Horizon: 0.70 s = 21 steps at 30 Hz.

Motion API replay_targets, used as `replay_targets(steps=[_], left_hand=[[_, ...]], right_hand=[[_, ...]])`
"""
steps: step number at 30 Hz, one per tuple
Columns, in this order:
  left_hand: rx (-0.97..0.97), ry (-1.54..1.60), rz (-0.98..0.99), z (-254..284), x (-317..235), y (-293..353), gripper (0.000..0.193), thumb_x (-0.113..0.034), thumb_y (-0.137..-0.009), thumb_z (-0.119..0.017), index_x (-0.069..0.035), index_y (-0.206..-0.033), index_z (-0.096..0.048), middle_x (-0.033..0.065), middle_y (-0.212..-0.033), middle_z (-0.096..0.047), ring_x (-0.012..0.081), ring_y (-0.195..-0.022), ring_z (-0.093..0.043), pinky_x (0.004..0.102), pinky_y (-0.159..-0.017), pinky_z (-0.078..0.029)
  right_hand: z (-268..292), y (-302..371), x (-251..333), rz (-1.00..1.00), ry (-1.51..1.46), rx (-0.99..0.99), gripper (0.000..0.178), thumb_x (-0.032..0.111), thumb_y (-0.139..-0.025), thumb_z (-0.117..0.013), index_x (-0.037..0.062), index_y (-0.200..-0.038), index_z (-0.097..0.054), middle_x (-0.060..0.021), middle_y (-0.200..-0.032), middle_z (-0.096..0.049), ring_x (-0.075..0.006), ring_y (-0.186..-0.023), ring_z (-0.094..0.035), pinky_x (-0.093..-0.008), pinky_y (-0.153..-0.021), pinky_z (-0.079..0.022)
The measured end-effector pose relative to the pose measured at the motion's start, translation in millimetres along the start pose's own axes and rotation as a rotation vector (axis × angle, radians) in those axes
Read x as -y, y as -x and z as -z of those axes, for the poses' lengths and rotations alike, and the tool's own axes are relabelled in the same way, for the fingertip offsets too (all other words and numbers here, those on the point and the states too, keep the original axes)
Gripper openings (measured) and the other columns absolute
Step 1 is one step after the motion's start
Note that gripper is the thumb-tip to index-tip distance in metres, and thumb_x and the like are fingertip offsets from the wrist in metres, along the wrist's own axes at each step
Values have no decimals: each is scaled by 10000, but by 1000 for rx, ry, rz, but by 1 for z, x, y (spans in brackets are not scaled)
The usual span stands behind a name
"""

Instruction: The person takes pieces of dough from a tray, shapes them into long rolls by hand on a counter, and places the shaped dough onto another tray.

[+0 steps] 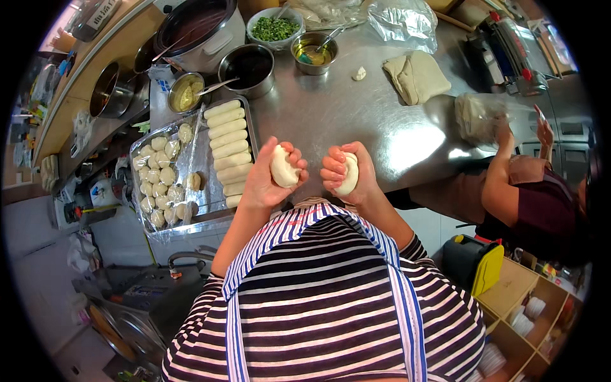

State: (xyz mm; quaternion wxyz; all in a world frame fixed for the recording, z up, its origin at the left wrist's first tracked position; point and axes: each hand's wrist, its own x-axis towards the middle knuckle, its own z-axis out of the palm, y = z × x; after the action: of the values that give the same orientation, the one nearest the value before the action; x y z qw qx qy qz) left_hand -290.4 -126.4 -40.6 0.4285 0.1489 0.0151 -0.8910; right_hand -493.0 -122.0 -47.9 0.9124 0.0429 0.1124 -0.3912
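Note:
My left hand (264, 175) is closed around a pale lump of dough (284, 167), held up near the front edge of the metal worktable (318, 121). Level with it, my right hand (366, 172) grips a second dough piece (348, 175). The two hands are apart, and each lump bulges out between fingers and palm. To the left, a metal tray (253, 124) carries a column of smooth dough rolls (228, 137). Beside the rolls, round dough balls (159, 175) lie in several rows under clear plastic film.
Behind the tray stand a pot of dark filling (247, 67), a small bowl of yellow paste (186, 93), a bowl of oil (314, 54) and chopped greens (275, 28). A folded cloth (417, 76) and a dough scrap (359, 74) lie farther back. A co-worker (522, 184) handles a plastic bag at right.

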Motion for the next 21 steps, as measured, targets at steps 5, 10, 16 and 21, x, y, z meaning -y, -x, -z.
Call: replay_targets(steps=[5, 10, 16, 21], left_hand=[[348, -53, 76, 13, -4, -4, 596, -570, -967, -298, -83, -671, -471, 21, -591, -412, 161, -552, -404, 310, -521, -357], [-247, -103, -84, -22, -2, 4, 515, -451, -969, -386, 5, -1141, -552, 165, -996, -594, 285, -896, -599, 410, -823, -508], [40, -94, -16, -3, -2, 8, 377, -290, -936, -508, 6, -1169, -525, 164, -1057, -603, 317, -1080, -581, 510, -947, -480], [-236, -123, -31, -12, 6, 2, 261, -271, -925, -532, -56, -1070, -563, 93, -910, -573, 232, -879, -588, 378, -771, -522]], right_hand=[[3, 0, 4, 20, 163, 45, 355, 290, -865, -370, 102, -564, -384, -31, -478, -382, -150, -429, -348, -285, -399, -314], [-26, 6, 6, 144, 160, -272, 497, 395, -958, -370, -19, -1157, -559, -160, -1018, -619, -270, -858, -644, -344, -659, -558], [2, 0, 5, 54, -4, -59, 339, 336, -933, -474, 37, -1026, -604, -140, -1042, -635, -273, -931, -653, -407, -776, -566], [4, 0, -3, 30, -141, -94, 240, 291, -906, -488, 97, -988, -603, -83, -917, -615, -191, -705, -560, -292, -604, -492]])
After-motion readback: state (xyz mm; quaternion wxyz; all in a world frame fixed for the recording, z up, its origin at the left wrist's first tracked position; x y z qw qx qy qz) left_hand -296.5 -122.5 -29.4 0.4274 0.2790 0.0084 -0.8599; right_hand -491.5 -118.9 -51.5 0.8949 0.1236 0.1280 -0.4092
